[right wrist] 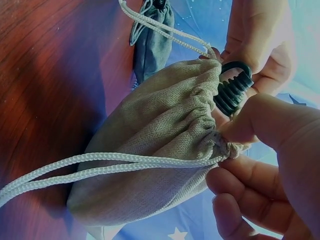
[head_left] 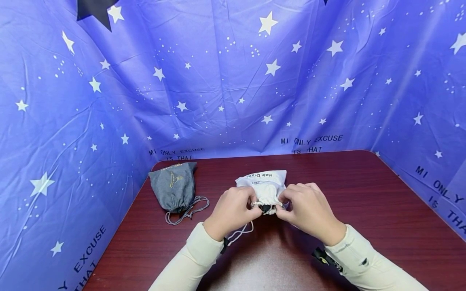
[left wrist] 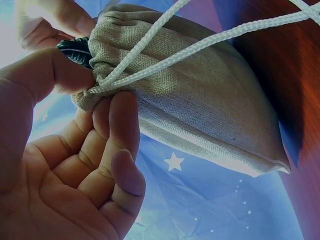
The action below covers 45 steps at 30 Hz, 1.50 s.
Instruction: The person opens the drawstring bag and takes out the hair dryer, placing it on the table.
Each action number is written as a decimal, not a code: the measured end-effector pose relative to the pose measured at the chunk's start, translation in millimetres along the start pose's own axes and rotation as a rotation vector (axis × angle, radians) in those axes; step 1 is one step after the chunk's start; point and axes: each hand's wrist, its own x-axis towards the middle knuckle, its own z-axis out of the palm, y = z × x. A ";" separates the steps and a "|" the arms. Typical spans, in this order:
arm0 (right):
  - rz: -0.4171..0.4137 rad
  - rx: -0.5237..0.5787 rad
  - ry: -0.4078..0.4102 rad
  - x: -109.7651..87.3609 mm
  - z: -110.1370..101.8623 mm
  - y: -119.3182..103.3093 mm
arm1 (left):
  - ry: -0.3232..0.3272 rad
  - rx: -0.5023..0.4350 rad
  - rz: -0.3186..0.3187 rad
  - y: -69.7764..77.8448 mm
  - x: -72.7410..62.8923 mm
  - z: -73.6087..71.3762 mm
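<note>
A white drawstring bag (head_left: 268,190) printed "Hair Dryer" stands at the middle of the table, its gathered mouth facing me. My left hand (head_left: 233,210) pinches the left side of that mouth between thumb and fingers. On the opposite side, my right hand (head_left: 309,208) pinches the rim in the same way. Between the hands, a black ribbed piece with a loop (right wrist: 232,95) pokes out of the opening; the rest of what is inside is hidden by the cloth. White drawstrings (left wrist: 200,47) hang from both sides of the mouth.
A grey drawstring bag (head_left: 174,186) with gold print lies at the table's left, its grey cords (head_left: 193,208) trailing toward me. The dark red wooden table (head_left: 364,194) is enclosed by blue star-patterned cloth (head_left: 225,81) at the back and sides.
</note>
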 end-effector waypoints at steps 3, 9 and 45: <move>0.000 0.000 -0.003 0.3 -0.5 -0.2 | -0.002 -0.001 -0.003 -0.6 0.1 -0.1; 0.015 -0.001 -0.010 0.0 -2.8 0.1 | 0.000 -0.002 -0.007 -2.0 0.3 -0.6; 0.027 -0.018 0.025 2.4 -5.8 7.7 | 0.021 -0.001 -0.008 -7.9 1.6 -4.9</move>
